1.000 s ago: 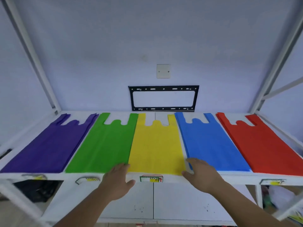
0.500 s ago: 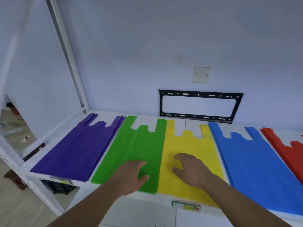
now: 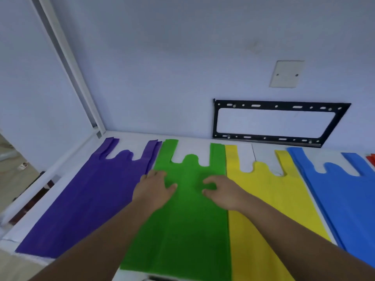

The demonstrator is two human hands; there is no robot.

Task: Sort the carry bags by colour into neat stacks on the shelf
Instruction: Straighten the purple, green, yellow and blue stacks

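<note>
Step in hand: tidying pass on green stack (image 3: pixel 186 220), judged from hand posn. Sorting itself looks done, colours already separated on shelf (image 3: pixel 203 138).

L hand (image 3: pixel 154 191): flat, palm down, fingers spread, resting on green stack at its 9 o'clock edge, fingertips reaching the seam w/ purple stack (image 3: pixel 89 203). Not gripping.

R hand (image 3: pixel 223 193): on green stack toward its 3 o'clock edge, fingers curled, tips pressing into fabric; thumb and index near each other. Cannot tell if it pinches a layer or only presses.

Layout, from view centre: purple at 9 o'clock, green centre, yellow stack (image 3: pixel 263 209) at 3 o'clock touching green along one long edge, blue stack (image 3: pixel 341 199) further toward 3, sliver of red stack (image 3: pixel 371 159) at frame edge. Handles all point to 12 o'clock, toward wall. Black bracket (image 3: pixel 274 122) on wall at 1 o'clock.

Count: 5 colour stacks visible (1 each purple, green, yellow, blue, red). Bags per stack: not countable; layered edges show on purple and blue only. 2 hands.

Next move (judgement): smooth green outward, square its edges. Purple handles look fanned, likely need aligning after. Thin fabric, so light pressure or layers will drag.
</note>
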